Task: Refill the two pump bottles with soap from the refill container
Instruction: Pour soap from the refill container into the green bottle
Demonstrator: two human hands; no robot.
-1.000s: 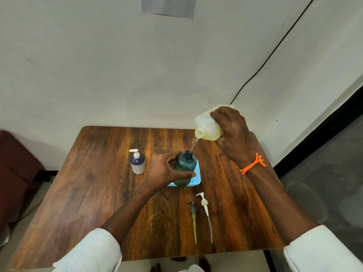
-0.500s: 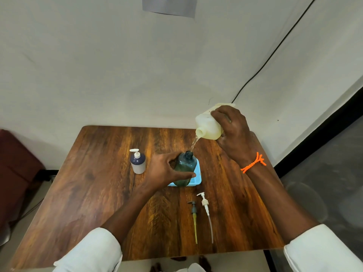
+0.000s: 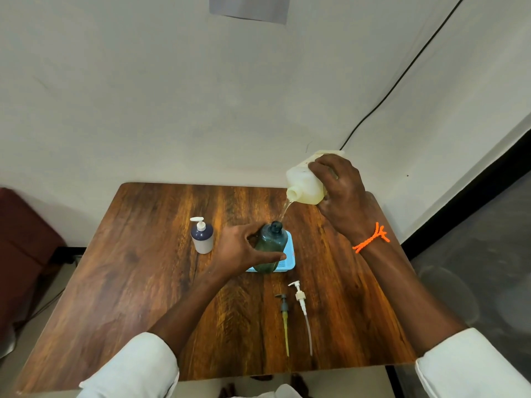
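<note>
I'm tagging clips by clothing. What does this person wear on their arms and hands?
Both hands are bare: left hand, right hand. White sleeves are pushed up both forearms. An orange knotted string bracelet circles the right wrist.

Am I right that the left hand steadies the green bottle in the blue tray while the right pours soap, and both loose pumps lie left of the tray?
Not quite. In the head view the green pump and white pump lie nearer the person than the blue tray, not left of it. The rest holds.
</note>
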